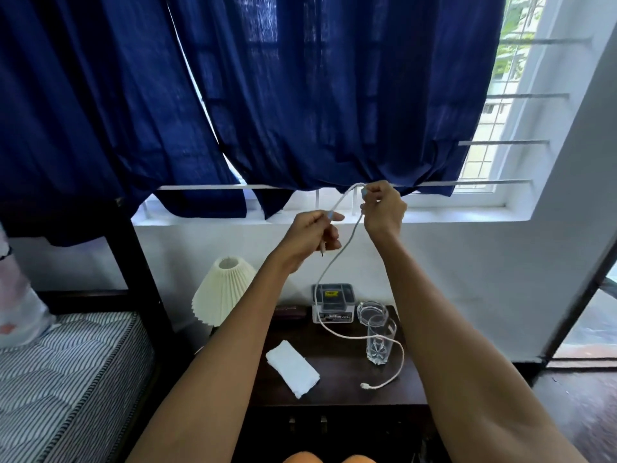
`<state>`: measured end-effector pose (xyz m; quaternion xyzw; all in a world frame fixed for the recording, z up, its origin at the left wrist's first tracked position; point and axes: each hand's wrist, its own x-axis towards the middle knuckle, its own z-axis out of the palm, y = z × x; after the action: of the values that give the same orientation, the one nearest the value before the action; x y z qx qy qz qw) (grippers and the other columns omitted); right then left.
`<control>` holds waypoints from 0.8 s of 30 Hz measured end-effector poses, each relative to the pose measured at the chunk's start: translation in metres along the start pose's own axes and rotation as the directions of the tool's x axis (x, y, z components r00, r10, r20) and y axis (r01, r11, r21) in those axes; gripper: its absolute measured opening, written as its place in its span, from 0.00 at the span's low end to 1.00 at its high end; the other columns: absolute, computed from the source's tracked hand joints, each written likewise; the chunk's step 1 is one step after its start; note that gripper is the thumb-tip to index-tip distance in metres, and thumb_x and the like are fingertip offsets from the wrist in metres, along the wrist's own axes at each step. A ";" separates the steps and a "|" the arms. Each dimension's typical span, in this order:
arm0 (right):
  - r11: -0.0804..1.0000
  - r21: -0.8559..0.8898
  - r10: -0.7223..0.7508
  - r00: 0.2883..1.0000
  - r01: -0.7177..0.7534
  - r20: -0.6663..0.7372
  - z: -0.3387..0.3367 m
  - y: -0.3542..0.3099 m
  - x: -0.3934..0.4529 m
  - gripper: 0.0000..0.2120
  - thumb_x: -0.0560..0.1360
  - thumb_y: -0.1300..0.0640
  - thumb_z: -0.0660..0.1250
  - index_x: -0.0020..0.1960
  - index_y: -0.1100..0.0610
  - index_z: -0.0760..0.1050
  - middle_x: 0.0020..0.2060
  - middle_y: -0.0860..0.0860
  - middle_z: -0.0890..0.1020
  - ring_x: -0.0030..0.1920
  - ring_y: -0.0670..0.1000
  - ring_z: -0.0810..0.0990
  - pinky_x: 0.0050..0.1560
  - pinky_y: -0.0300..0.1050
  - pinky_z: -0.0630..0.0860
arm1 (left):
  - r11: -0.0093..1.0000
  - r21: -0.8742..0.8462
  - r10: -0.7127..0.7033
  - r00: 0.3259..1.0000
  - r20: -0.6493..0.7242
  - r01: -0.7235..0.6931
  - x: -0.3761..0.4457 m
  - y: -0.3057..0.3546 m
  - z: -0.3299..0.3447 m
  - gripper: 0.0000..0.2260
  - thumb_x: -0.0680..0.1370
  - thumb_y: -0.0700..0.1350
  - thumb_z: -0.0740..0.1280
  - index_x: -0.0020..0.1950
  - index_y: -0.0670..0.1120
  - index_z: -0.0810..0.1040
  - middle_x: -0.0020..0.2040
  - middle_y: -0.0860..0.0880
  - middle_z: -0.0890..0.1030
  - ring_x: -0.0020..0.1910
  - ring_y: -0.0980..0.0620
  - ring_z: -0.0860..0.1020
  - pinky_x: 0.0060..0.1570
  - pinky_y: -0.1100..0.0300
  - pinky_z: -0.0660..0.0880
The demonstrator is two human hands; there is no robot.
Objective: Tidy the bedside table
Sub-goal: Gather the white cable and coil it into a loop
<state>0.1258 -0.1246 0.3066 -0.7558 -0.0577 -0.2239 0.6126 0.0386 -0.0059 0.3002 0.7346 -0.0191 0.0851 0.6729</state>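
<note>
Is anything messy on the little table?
Yes: the white cable, held up by both hands, trails loose across the bedside table, passing the tall glass. The white cloth lies crooked.

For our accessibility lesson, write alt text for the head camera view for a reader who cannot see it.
Two raised hands, left hand and right hand, hold a white cable whose loose end trails onto a dark bedside table. On the table: tall glass, folded white cloth, small box, pleated lamp.
</note>
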 end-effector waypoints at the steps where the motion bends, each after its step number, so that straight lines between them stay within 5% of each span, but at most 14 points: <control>1: 1.000 0.006 0.015 1.000 -0.015 -0.010 -0.003 0.000 0.001 0.06 0.77 0.64 0.61 0.49 0.60 0.77 0.39 0.54 0.79 0.41 0.59 0.81 0.50 0.57 0.79 | 0.999 -0.034 -0.023 1.000 0.020 0.023 -0.002 0.000 0.003 0.12 0.83 0.41 0.54 0.53 0.40 0.77 0.34 0.48 0.74 0.30 0.54 0.76 0.39 0.61 0.78; 5: 0.993 -0.060 0.103 0.995 -0.103 0.002 -0.012 0.001 -0.001 0.08 0.77 0.62 0.59 0.52 0.60 0.77 0.44 0.58 0.82 0.43 0.58 0.79 0.49 0.50 0.77 | 0.971 -0.201 -0.089 0.977 0.193 0.128 -0.010 0.012 0.018 0.12 0.82 0.38 0.53 0.49 0.41 0.77 0.35 0.48 0.71 0.33 0.54 0.70 0.36 0.63 0.68; 9: 0.949 -0.239 0.233 0.968 -0.206 0.090 -0.016 0.008 -0.011 0.09 0.77 0.60 0.60 0.55 0.58 0.75 0.52 0.59 0.81 0.46 0.57 0.77 0.44 0.44 0.70 | 0.950 -0.302 0.002 0.969 0.246 0.074 0.001 0.041 0.037 0.11 0.82 0.34 0.52 0.56 0.39 0.73 0.37 0.49 0.73 0.32 0.57 0.75 0.35 0.67 0.71; 12: 0.860 -0.501 0.261 0.930 -0.101 0.260 -0.016 0.004 -0.013 0.11 0.76 0.59 0.61 0.57 0.61 0.74 0.54 0.58 0.81 0.56 0.61 0.78 0.51 0.48 0.74 | 0.930 -0.365 0.025 0.984 0.178 0.042 0.016 0.054 0.044 0.14 0.81 0.31 0.52 0.65 0.34 0.68 0.51 0.43 0.80 0.43 0.51 0.83 0.49 0.61 0.79; 15: 0.834 -0.542 0.362 0.840 -0.099 0.404 -0.022 -0.012 -0.008 0.09 0.77 0.61 0.60 0.53 0.64 0.74 0.43 0.57 0.83 0.43 0.57 0.82 0.40 0.46 0.77 | 0.899 -0.437 -0.009 0.999 0.052 0.031 0.037 0.054 0.046 0.17 0.81 0.30 0.53 0.69 0.32 0.64 0.66 0.36 0.74 0.64 0.40 0.75 0.63 0.53 0.73; 17: 0.855 -0.486 0.436 0.759 -0.181 0.484 -0.029 -0.026 -0.007 0.07 0.78 0.62 0.59 0.52 0.65 0.72 0.36 0.56 0.79 0.33 0.54 0.80 0.35 0.47 0.79 | 0.908 -0.419 -0.027 0.998 -0.064 -0.002 0.052 0.051 0.045 0.18 0.80 0.30 0.56 0.71 0.33 0.64 0.69 0.36 0.71 0.66 0.42 0.73 0.66 0.54 0.70; 21: 0.864 -0.491 0.419 0.695 -0.108 0.584 -0.041 -0.054 -0.007 0.04 0.77 0.61 0.63 0.47 0.62 0.73 0.32 0.54 0.74 0.29 0.49 0.73 0.31 0.41 0.76 | 0.951 -0.293 0.030 0.970 -0.240 -0.102 0.069 0.039 0.039 0.16 0.79 0.33 0.62 0.66 0.37 0.72 0.60 0.43 0.77 0.60 0.48 0.76 0.62 0.58 0.70; 22: 0.855 -0.517 0.399 0.701 -0.050 0.591 -0.043 -0.058 -0.005 0.04 0.77 0.61 0.64 0.47 0.62 0.74 0.32 0.53 0.74 0.29 0.49 0.71 0.30 0.39 0.73 | 0.961 -0.249 0.056 0.963 -0.264 -0.124 0.070 0.036 0.036 0.10 0.78 0.34 0.62 0.58 0.42 0.77 0.52 0.48 0.78 0.55 0.50 0.75 0.60 0.58 0.70; 24: 0.820 -0.567 0.348 0.719 0.078 0.601 -0.044 -0.065 0.002 0.08 0.75 0.61 0.64 0.50 0.65 0.78 0.34 0.54 0.75 0.31 0.50 0.70 0.31 0.40 0.69 | 0.981 -0.126 0.104 0.951 -0.292 -0.146 0.074 0.028 0.029 0.13 0.78 0.36 0.64 0.39 0.53 0.72 0.39 0.55 0.72 0.47 0.52 0.71 0.53 0.58 0.69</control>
<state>0.0929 -0.1510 0.3724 -0.9299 -0.1524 0.1102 0.3161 0.1099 -0.0308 0.3367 0.6608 0.0246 0.2306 0.7139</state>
